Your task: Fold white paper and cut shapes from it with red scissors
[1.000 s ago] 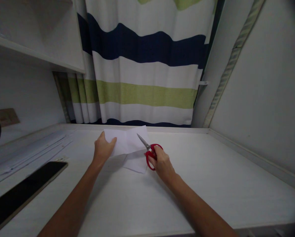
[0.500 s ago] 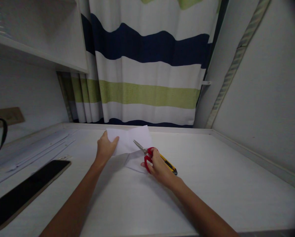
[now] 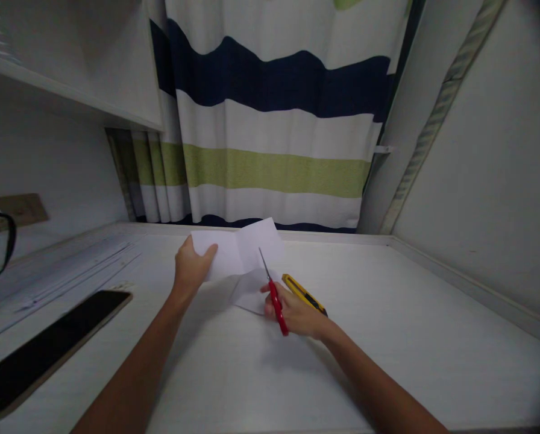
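Note:
My left hand (image 3: 193,264) pinches the left edge of a creased white sheet of paper (image 3: 225,253), held up above the desk. The fold runs down its middle, and its right half tilts upward. In my right hand (image 3: 297,310) is a pair of scissors (image 3: 278,306) with red handles, turned edge-on so the blades look closed and point up toward the sheet. A second white piece of paper (image 3: 247,293) lies on the desk below, partly hidden by my right hand. Just beyond that hand rests a yellow and black utility knife (image 3: 304,292).
A black smartphone (image 3: 57,343) lies on the white desk (image 3: 414,349) at the left. Behind it are clear, flat sheets or strips (image 3: 75,280). A striped curtain (image 3: 274,175) hangs at the back, and a shelf (image 3: 71,90) juts out upper left.
The scissors have turned in my right hand from slanting left to nearly upright and edge-on. The paper's right half has risen slightly. The whole view has shifted a little.

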A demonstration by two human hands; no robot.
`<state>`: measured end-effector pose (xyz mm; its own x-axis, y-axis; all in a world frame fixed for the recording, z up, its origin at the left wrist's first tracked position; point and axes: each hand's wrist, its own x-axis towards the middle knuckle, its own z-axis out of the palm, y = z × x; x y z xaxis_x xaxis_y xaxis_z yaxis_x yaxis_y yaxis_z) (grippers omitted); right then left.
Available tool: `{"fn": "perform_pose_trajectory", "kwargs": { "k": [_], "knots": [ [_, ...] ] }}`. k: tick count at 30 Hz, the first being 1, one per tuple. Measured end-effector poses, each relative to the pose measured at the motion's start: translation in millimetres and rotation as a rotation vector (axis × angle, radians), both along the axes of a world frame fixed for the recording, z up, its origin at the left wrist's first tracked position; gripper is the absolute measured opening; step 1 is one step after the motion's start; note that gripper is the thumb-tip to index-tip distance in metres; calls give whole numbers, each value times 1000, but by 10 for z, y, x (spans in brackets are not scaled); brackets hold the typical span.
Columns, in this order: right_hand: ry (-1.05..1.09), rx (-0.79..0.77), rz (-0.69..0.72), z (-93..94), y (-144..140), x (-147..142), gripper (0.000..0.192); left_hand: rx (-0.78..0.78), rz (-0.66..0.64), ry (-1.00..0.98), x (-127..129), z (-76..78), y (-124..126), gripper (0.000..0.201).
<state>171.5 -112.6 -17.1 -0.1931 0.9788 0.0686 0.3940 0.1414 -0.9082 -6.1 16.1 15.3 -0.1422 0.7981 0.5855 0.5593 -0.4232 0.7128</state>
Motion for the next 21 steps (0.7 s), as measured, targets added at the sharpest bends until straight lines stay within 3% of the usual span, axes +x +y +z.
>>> {"fn": "perform_pose_trajectory", "kwargs": {
  "k": [3, 8, 21],
  "knots": [
    [198, -199, 204, 8, -21, 8, 47, -11, -12, -62, -7, 8, 1, 37],
    [253, -421, 221, 4, -35, 50, 56, -9, -25, -115, -18, 7, 12, 36],
    [436, -479, 215, -58, 19, 58, 58, -79, -90, -154, 57, 56, -110, 33]
  ]
}}
